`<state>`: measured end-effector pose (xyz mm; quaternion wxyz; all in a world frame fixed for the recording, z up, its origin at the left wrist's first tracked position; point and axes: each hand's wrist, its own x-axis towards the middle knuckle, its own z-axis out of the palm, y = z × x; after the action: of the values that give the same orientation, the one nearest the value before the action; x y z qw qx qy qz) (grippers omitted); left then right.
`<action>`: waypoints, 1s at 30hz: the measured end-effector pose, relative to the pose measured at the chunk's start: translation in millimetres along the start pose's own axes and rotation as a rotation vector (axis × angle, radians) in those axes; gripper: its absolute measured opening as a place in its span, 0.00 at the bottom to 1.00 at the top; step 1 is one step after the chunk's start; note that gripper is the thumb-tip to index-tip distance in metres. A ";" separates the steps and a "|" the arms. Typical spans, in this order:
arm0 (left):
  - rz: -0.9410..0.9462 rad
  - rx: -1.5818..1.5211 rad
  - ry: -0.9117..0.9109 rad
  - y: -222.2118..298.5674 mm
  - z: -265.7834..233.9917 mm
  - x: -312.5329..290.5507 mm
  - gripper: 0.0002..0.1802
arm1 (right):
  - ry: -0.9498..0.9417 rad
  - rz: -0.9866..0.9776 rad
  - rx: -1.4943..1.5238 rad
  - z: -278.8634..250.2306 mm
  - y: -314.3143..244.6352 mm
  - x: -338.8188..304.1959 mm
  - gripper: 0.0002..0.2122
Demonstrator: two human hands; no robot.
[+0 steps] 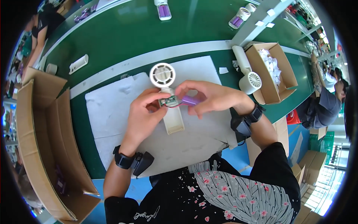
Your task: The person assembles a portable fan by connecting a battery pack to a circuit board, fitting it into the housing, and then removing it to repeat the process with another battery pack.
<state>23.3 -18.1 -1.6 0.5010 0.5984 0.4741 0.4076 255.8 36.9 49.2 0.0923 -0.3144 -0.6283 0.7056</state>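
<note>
A white handheld fan [173, 121] lies on a grey-white mat, its round grille pointing away from me and its handle shell open toward me. Near the neck, a small green circuit board [169, 100] shows inside the handle. My left hand [143, 114] grips the fan from the left, thumb and forefinger at the board's edges. A purple battery [191, 100] sits between the fingers of my right hand [212, 96], just right of the handle. Thin red and dark wires run from the battery to the board. My right fingers partly hide the battery.
The mat [112, 100] covers the green bench. An open carton [41, 149] stands at left, and a box of white pieces [285, 74] at right beside another white fan [250, 82]. Beyond the metal rail lie a white handle shell [78, 64] and a fan with purple batteries [163, 11].
</note>
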 end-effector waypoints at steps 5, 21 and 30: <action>0.019 -0.076 0.078 -5.1 -4.0 5.1 0.18 | 0.217 0.095 -0.042 -8.5 -5.8 -2.3 0.12; -0.012 -0.059 0.145 -9.1 -2.5 1.5 0.19 | 0.446 -0.603 -1.180 5.4 20.6 2.3 0.03; -0.061 -0.023 0.064 8.8 -5.5 5.1 0.19 | 0.448 -0.479 -1.286 16.3 10.8 2.1 0.03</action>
<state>20.5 -12.3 8.1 0.5045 0.5648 0.5031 0.4163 247.9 22.4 38.5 0.1676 -0.2972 -0.9370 0.0752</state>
